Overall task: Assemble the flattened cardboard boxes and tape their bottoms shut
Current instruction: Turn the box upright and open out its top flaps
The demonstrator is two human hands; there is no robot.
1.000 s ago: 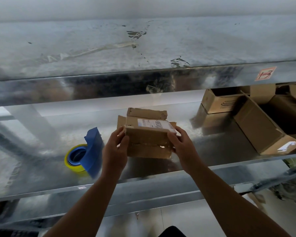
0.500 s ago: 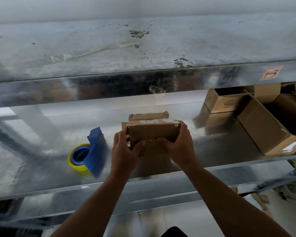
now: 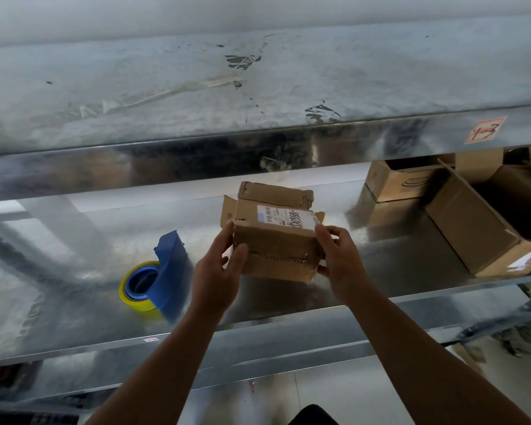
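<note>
Galvanized metal shelving fills the view, with a middle shelf (image 3: 396,271) carrying the work. Both hands hold a small cardboard box (image 3: 276,250) over this shelf; contact between its lower edge and the shelf cannot be determined. Left hand (image 3: 218,271) grips the box's left side, thumb on the near face. Right hand (image 3: 341,265) grips the right side, fingers curled round the edge. A white label (image 3: 285,217) sits on the box's top face, and its far flaps stand open. Left of the box, apart from it, lies a blue tape dispenser (image 3: 170,265) with a yellow tape roll (image 3: 135,299). Right of the box, well apart, lie larger open cardboard boxes (image 3: 472,228).
</note>
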